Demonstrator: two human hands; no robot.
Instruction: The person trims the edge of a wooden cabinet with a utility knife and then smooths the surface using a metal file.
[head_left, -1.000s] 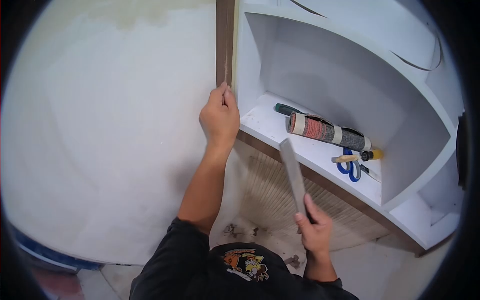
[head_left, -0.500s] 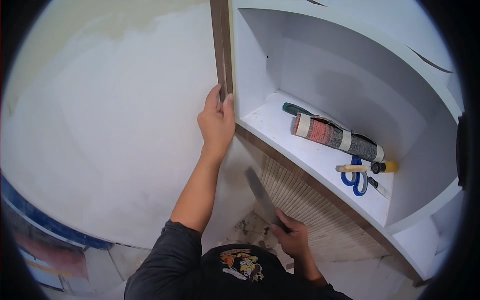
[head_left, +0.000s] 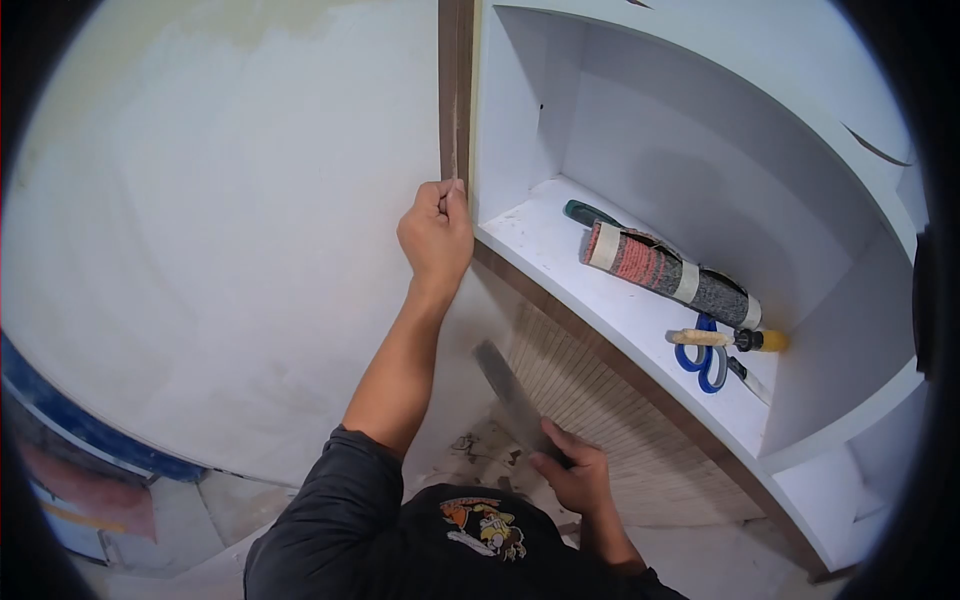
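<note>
My left hand is closed in a pinch at the lower end of the upright brown edge of the cabinet. A thin pale strip runs up along that edge from my fingertips; its lower end is hidden in the hand. Lower down, my right hand is wrapped around one end of a flat grey metal file. The file slants up and to the left, slightly blurred, apart from the cabinet and the wall.
On the white shelf lie a taped red-and-grey roll, blue-handled scissors, a yellow-handled tool, a cutter and a green-handled tool. A pale wall fills the left. Ribbed panelling stands below the shelf.
My left hand has closed more tightly and turned, with its fingers now curled in at the brown edge. The file has shifted slightly left and down with my right hand.
</note>
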